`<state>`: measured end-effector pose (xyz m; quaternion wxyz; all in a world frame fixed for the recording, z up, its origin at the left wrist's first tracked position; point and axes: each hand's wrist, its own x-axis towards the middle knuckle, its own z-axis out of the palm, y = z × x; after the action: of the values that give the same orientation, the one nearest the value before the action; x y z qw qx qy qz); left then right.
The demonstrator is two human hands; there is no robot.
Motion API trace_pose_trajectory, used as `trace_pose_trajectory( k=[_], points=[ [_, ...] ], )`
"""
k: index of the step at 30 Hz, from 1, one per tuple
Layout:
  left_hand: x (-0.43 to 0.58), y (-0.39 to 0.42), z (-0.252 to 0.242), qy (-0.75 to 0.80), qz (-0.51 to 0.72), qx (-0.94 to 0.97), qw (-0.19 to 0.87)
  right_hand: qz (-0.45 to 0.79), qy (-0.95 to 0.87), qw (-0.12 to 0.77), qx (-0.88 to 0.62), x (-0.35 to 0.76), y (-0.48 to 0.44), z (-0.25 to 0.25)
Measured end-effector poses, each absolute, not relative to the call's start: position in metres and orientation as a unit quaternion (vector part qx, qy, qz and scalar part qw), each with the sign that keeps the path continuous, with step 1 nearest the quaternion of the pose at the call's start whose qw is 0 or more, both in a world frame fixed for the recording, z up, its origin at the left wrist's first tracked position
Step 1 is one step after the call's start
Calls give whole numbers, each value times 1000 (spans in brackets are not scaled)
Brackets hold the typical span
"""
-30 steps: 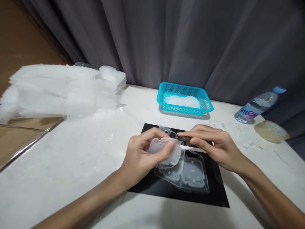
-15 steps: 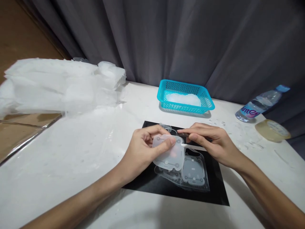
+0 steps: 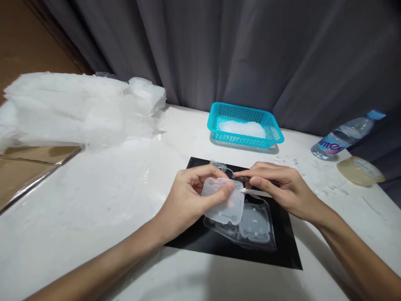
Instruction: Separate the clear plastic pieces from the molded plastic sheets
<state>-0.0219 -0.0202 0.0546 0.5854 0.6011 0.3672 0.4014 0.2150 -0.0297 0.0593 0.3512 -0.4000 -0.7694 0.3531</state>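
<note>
One translucent, round-cornered plastic piece [image 3: 222, 209] is located at the centre of the frame, raised over a black mat [image 3: 278, 253]. Left hand [image 3: 192, 194]: grip closed on the piece, thumb laid across its face, fingers behind. Right hand [image 3: 278, 182]: narrow pinch on a slim dark tool [image 3: 242, 178], its tip pointing left near the upper right corner of the piece; whether tip and piece touch cannot be told. One white strip [image 3: 261, 192] runs from the piece's right edge to below the right hand; its nature is unclear.

Beneath, on the mat, lies a clear plastic sheet with a moulded panel [image 3: 255, 223], partly covered by the held piece. Small clear scraps [image 3: 333, 191] are scattered on the white table [image 3: 94, 221], right of the right hand. At upper centre-right, a turquoise perforated basket [image 3: 241, 140] contains white translucent pieces [image 3: 242, 128]. At right, a labelled water bottle [image 3: 344, 136] stands behind a tape roll [image 3: 360, 172]. White wrapped bundles [image 3: 72, 108] occupy the upper left, with cardboard [image 3: 34, 156] below them. Grey curtain [image 3: 203, 50] spans the top.
</note>
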Motion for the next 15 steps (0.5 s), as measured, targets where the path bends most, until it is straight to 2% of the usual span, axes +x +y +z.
trace_pose_trajectory(
  k=[15],
  points=[
    [-21, -21, 51, 370, 424, 647, 514, 357, -770, 353, -394, 215, -30, 57]
  ],
)
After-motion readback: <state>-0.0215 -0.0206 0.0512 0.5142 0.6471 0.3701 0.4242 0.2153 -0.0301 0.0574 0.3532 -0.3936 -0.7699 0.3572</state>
